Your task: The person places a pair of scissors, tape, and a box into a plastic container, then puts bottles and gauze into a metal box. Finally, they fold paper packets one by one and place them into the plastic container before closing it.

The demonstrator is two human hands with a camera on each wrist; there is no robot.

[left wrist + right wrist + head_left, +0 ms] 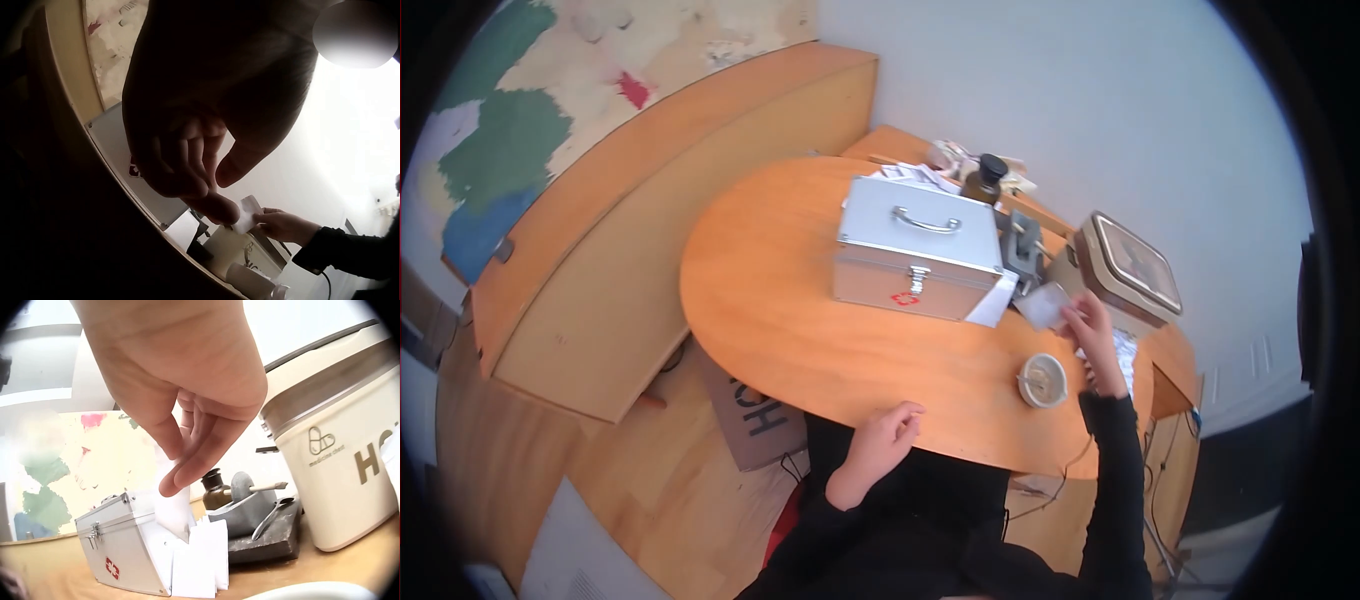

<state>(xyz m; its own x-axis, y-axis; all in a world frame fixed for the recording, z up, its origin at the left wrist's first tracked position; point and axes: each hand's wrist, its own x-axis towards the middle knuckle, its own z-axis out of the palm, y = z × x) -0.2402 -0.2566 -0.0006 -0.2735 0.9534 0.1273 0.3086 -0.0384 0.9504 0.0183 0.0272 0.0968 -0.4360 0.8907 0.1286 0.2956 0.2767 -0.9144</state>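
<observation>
My right hand (1092, 325) pinches a small whitish square packet (1043, 306) by one edge, between thumb and fingers. It holds the packet above the table, just right of the aluminium first-aid case (920, 245). In the right wrist view the packet (173, 512) hangs from the fingertips, overlapping the case and some folded white papers (203, 559). A white bowl (1042, 381) with pale contents and a thin stick or handle in it stands below this hand. My left hand (883, 447) is at the table's near edge, fingers loosely bent and holding nothing.
Behind the packet sits a grey boat-shaped grinder (240, 509) with a wooden-handled wheel, on a dark block. A brown bottle (983, 182) stands behind the case. The cream medicine chest (1115, 270) is at the right, with crinkled silvery packaging (1122, 362) nearby.
</observation>
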